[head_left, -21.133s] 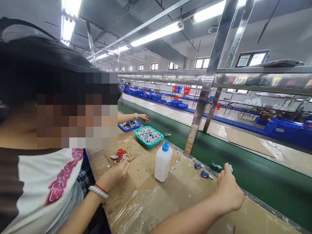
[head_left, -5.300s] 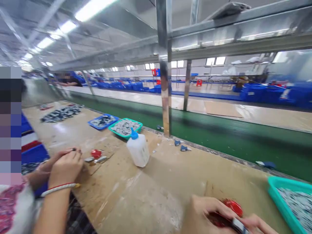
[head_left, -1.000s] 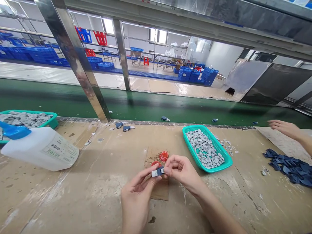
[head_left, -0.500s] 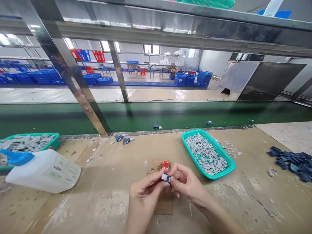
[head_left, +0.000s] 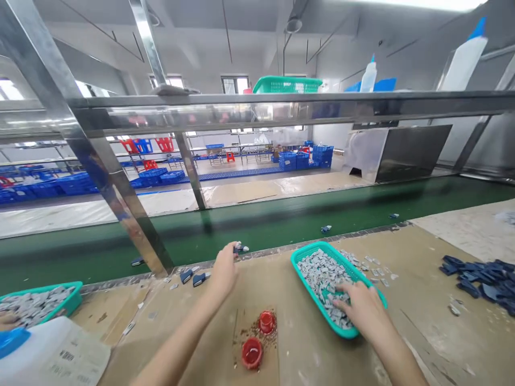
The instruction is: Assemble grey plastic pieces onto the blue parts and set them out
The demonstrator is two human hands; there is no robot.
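Observation:
My left hand (head_left: 225,266) reaches out to the near edge of the green belt, its fingertips pinched at a small dark-blue and grey plastic piece (head_left: 241,248). Part of that piece is hidden by the fingers. My right hand (head_left: 364,306) is over the turquoise basket (head_left: 309,292), thumb and fingers apart, touching the small grey plastic parts (head_left: 322,269) inside. Between my arms, two small red cups (head_left: 251,353) stand on a stained cardboard patch (head_left: 237,343); the nearer one has wet-looking red inside. Two dark-blue and grey pieces (head_left: 193,277) lie left of my left wrist.
A green conveyor belt (head_left: 273,220) runs across, carrying a few pieces. At left stand a white bottle (head_left: 76,354) and another turquoise basket (head_left: 74,300), with another person's hand (head_left: 6,320) at it. Dark-blue parts (head_left: 478,279) are heaped at right. A metal post (head_left: 132,214) rises at left.
My hands have parted from around the small piece. The left has gone forward to the belt and the right into the basket. Both red cups now show. The view has tilted up.

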